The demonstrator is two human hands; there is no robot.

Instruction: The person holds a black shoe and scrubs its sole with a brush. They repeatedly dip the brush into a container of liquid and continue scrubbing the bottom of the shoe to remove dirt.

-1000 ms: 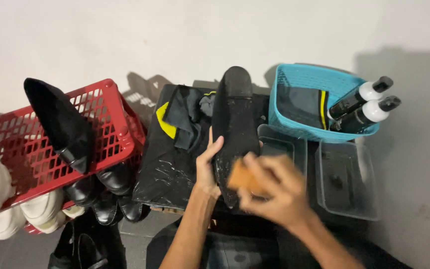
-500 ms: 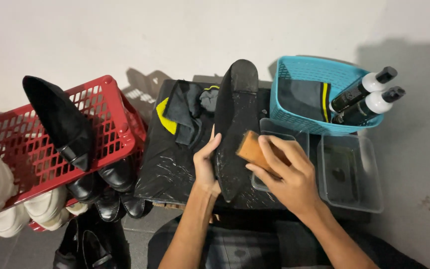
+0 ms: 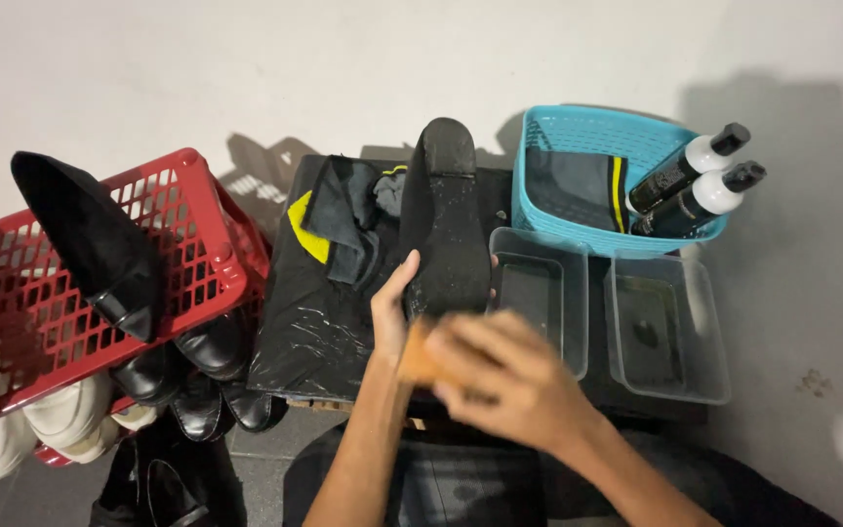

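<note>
Your left hand point(image 3: 394, 310) was wrapped around the near part of a black shoe point(image 3: 449, 224), which lay sole-up on a black plastic sheet point(image 3: 309, 327) spread over the low work surface, its heel end pointing away from you toward the pale wall point(image 3: 246, 68). Your thumb lay along the left edge of the sole, with fingertips just showing at its right edge. Your right hand point(image 3: 504, 376), blurred by motion, was curled closed over an orange-brown sponge point(image 3: 420, 359), pressing it against the near end of the sole just beside your left hand. A dark cloth with a yellow patch point(image 3: 339, 220) lay crumpled on the sheet to the left of the shoe. Two clear plastic tubs point(image 3: 665, 337) stood side by side to the right of the shoe, each holding dark liquid. Behind them sat a turquoise basket point(image 3: 592, 141) containing a dark folded cloth with a yellow stripe and two black bottles with white collars point(image 3: 695, 185) leaning over its right rim. To your left, a red mesh basket point(image 3: 197, 254) carried a black pointed shoe point(image 3: 90, 239); glossy black shoes point(image 3: 202, 376) and pale shoes point(image 3: 21, 420) were grouped below it.
</note>
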